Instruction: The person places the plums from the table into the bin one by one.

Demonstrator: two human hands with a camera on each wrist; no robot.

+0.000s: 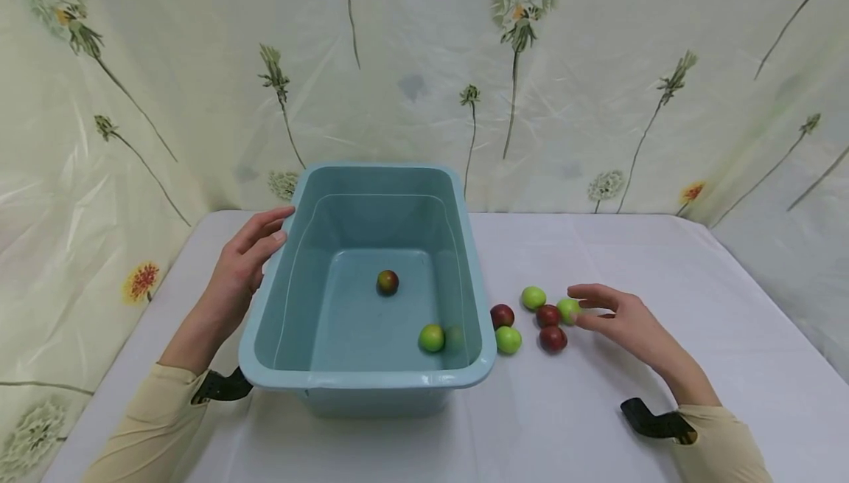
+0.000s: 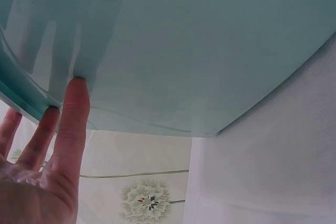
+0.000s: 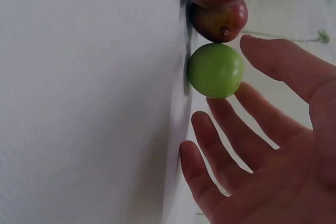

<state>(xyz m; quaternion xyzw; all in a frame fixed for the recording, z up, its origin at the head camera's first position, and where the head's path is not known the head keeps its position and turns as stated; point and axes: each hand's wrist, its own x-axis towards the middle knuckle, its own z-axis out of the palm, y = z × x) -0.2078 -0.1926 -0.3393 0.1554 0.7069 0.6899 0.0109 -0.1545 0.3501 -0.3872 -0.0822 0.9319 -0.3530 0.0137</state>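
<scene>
A blue plastic basin (image 1: 381, 378) stands left of the middle of the table. Inside lie a red-green plum (image 1: 388, 282) and a green plum (image 1: 432, 337). My left hand (image 1: 240, 265) rests against the basin's left side near the rim; in the left wrist view its extended fingers (image 2: 76, 108) touch the outer wall. To the right of the basin, my right hand (image 1: 626, 321) is beside a green plum (image 1: 568, 310), thumb and fingers spread around its near side. In the right wrist view, gaps show between this hand and the green plum (image 3: 215, 70), and nothing is held.
Several more plums lie between the basin and my right hand: dark red plums (image 1: 553, 338) and green plums (image 1: 508, 339), clustered on the white tablecloth (image 1: 530, 424). Behind the table hangs a flower-patterned curtain (image 1: 398, 114). Black straps with protruding mounts (image 1: 653, 420) sit at both wrists.
</scene>
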